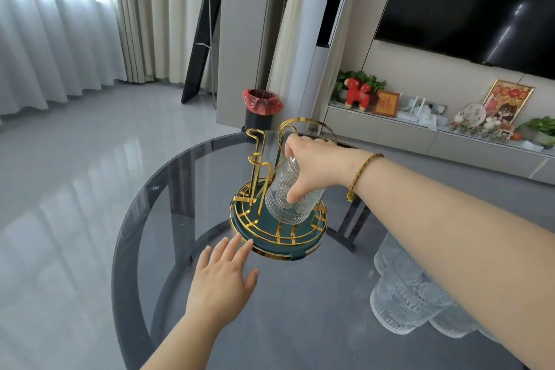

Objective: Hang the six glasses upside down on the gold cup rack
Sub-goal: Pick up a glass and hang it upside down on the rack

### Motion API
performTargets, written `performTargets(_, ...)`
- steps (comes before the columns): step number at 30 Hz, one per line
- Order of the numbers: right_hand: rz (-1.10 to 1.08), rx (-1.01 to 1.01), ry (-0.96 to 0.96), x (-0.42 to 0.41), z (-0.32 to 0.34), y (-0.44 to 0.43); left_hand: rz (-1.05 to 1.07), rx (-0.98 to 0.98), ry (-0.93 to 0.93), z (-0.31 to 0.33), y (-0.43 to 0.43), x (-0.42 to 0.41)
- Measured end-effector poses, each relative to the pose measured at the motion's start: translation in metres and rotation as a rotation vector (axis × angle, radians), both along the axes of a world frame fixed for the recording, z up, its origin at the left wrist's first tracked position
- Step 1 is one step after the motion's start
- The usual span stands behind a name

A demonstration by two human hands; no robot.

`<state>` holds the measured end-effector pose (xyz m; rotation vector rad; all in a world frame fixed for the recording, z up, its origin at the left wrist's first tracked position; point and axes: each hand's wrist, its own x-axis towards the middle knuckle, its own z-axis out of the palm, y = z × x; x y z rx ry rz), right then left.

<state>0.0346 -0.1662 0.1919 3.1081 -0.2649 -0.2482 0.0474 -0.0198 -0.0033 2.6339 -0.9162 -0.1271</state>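
The gold cup rack [258, 159] with a dark green round base stands on the round glass table [168, 183]. My right hand [315, 165] grips a clear embossed glass [285, 198], held upside down and tilted over one of the rack's gold prongs, its rim just above the base. My left hand [223, 276] is open, flat near the table, fingertips touching the front left edge of the rack's base. Several more embossed glasses [402, 300] stand on the table at the right, partly hidden under my right forearm.
A black bin with a red liner [261, 108] stands on the floor beyond the table. A low grey cabinet [405, 132] with ornaments and plants runs along the right wall under a dark screen. Curtains hang at the left.
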Motion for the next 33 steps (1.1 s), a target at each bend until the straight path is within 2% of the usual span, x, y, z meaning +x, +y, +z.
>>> performTargets(6,-0.023,0.113,-0.078,-0.001,-0.014,-0.003,-0.007,-0.016,-0.011,-0.003,0.002,0.0)
performTargets(21,-0.015,0.21,-0.142,-0.012,-0.023,-0.004,0.012,-0.015,-0.026,-0.006,-0.001,0.002)
performTargets(26,-0.032,0.275,-0.399,-0.043,-0.021,-0.004,-0.001,-0.043,-0.03,-0.004,0.001,0.0)
performTargets(31,-0.032,0.331,-0.665,-0.117,-0.038,-0.003,-0.036,-0.107,-0.024,0.004,0.005,-0.01)
performTargets(33,-0.079,0.384,-0.839,-0.151,-0.054,0.001,-0.061,-0.121,-0.015,0.005,0.006,-0.019)
